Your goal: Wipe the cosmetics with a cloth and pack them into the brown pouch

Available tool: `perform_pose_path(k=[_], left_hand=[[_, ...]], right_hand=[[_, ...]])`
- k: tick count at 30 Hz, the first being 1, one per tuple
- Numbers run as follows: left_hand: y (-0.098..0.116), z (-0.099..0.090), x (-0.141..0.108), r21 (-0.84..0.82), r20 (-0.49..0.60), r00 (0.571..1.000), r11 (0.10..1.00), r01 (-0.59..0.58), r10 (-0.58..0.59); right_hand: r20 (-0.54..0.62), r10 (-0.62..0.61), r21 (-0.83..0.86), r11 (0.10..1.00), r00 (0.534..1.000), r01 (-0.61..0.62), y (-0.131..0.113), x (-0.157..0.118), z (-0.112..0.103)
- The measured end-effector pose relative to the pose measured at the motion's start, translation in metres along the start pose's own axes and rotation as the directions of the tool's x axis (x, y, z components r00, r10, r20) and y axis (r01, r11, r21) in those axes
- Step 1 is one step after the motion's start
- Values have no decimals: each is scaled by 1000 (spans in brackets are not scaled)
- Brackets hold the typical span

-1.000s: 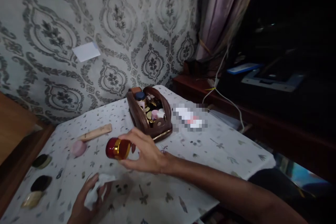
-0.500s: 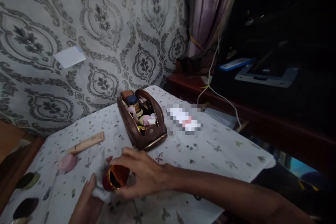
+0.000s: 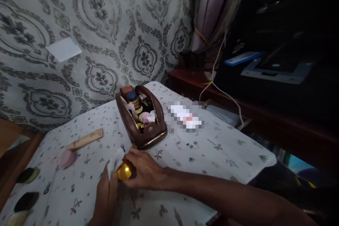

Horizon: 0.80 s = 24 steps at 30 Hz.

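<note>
My right hand is closed around a small amber jar with a bright glint on it. A white tissue is pinched in my left hand and lies against the jar's left side. The fingers hide part of both things. Just beyond my hands stands an unzipped brown cosmetic bag full of small jars and other make-up items. Left of the hands lie a beige squeeze tube and a pink rounded piece.
Dark round items sit along the left of the patterned white tablecloth. Right of the bag is a pixelated white object. A white cable hangs by the dark red furniture at right. Patterned wallpaper rises behind.
The jar has turned in my right hand: its dark opening with the gold rim faced me before, and now a glinting amber surface shows. My left hand has shifted right, with the tissue now higher.
</note>
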<state>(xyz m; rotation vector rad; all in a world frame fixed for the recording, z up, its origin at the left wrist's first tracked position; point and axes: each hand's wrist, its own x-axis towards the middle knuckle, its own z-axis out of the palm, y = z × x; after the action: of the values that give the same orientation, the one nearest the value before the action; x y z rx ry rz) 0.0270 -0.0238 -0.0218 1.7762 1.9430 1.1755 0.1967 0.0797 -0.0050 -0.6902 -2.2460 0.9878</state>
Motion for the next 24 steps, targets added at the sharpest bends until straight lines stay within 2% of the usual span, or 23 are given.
perform_pose_path(k=[2, 4, 6, 8, 10, 12, 15, 17, 19, 21, 22, 24], left_hand=[[3, 5, 1, 120, -19, 983, 977, -178, 181], [7, 10, 1, 223, 54, 930, 904, -366, 363], [9, 14, 1, 292, 134, 889, 840, -458, 439], [8, 15, 2, 322, 147, 914, 855, -406, 378], [7, 14, 5, 304, 146, 963, 916, -263, 228], [7, 10, 12, 226, 158, 986, 970, -86, 50], [12, 1, 25, 67, 145, 979, 988, 138, -146], [18, -4, 31, -21, 132, 969, 977, 214, -209], [24, -8, 33, -97, 132, 961, 962, 256, -242], [30, -9, 28, -146, 58, 971, 960, 239, -233], [33, -8, 24, -143, 20, 979, 969, 203, -203], [37, -6, 14, -73, -7, 998, 995, 64, -65]], right_hand=[[79, -1, -41, 999, 997, 4, 1, -1, 1], [125, -3, -57, 998, 992, 10, 2, -2, 3], [143, -1, -49, 999, 990, 8, 3, -4, 6], [148, 9, -33, 999, 989, -4, 6, -5, 10], [148, 16, -18, 1000, 989, -14, 9, -5, 12], [136, 26, 0, 1000, 990, -27, 10, -5, 14], [123, 20, 53, 998, 992, -27, 9, -5, 13], [109, 6, 91, 996, 994, -16, 8, -5, 11], [106, -2, 117, 993, 994, -10, 7, -4, 10], [117, 1, 132, 991, 993, -17, 7, -4, 11], [125, 6, 132, 991, 992, -22, 7, -4, 11], [129, 20, 113, 993, 992, -34, 8, -4, 13]])
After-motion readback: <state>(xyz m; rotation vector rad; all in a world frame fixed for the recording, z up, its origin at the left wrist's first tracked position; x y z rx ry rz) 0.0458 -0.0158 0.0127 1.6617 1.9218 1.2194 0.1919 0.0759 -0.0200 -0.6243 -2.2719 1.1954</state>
